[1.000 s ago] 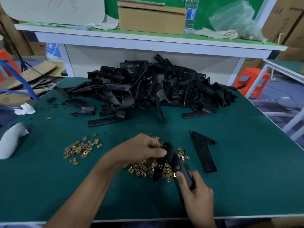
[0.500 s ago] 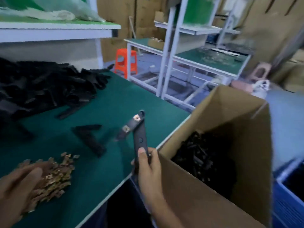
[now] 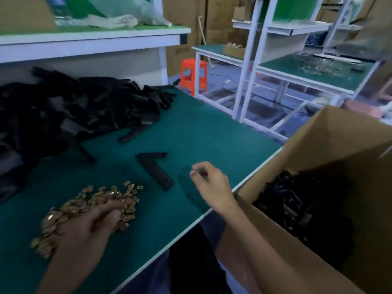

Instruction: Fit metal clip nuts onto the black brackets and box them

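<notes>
Dozens of small brass-coloured metal clip nuts, heaped loose on the dark green mat-topped table at lower left of the frame. Found the left hand planted on the near side of that heap, knuckles up, fingers curled down among the nuts; too blurred to tell a real grip from mere touching. Just right of the heap, at centre frame, saw one black L-shaped plastic bracket lying flat on the mat, touched by neither hand. Caught the right hand hovering above the mat just right of that bracket, near the table's white edge, fingers loosely curled, thumb and forefinger tips close together, nothing visible between them. Spotted a second lone black bracket farther up, at the foot of a big tangled heap of black brackets filling the left and upper-left of the table. At lower right, off the table edge and beside the right forearm, noted an open brown cardboard box, with more black brackets piled dark in its bottom; could not make out clip nuts on them. Beyond, at upper left, made out a white shelf with a green top carrying a crumpled clear plastic bag. At upper centre, picked out an orange plastic stool on the floor, and to the upper right white-framed benches with green tops.
</notes>
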